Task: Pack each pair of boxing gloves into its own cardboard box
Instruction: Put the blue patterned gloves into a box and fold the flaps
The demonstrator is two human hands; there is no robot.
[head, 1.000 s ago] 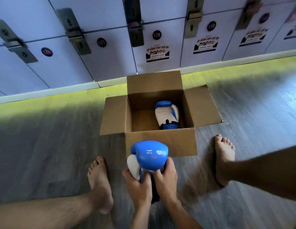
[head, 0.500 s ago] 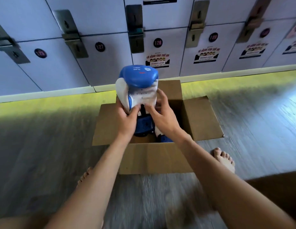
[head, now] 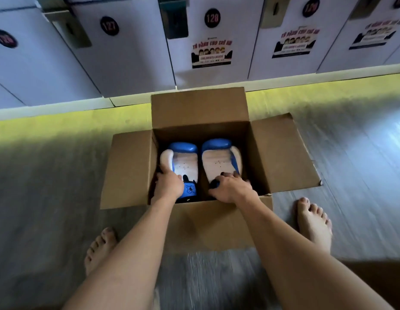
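I see the open cardboard box point(head: 199, 222) standing on the floor point(head: 60, 186) near its far edge, by the lockers point(head: 132, 63). The left glove point(head: 185, 162) and the right glove point(head: 219, 163) lie side by side inside it, white palms up and padded ends toward the lockers. The left hand point(head: 169, 186) has its grip curled round the cuff end of the left glove, and the right hand point(head: 232, 189) has its grip bent over the right glove's dark cuff, pinching it between thumb and fingers.

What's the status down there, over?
Left hand grips left glove; right hand grips right glove. Both side by side in box. Flaps open, nothing blocking.
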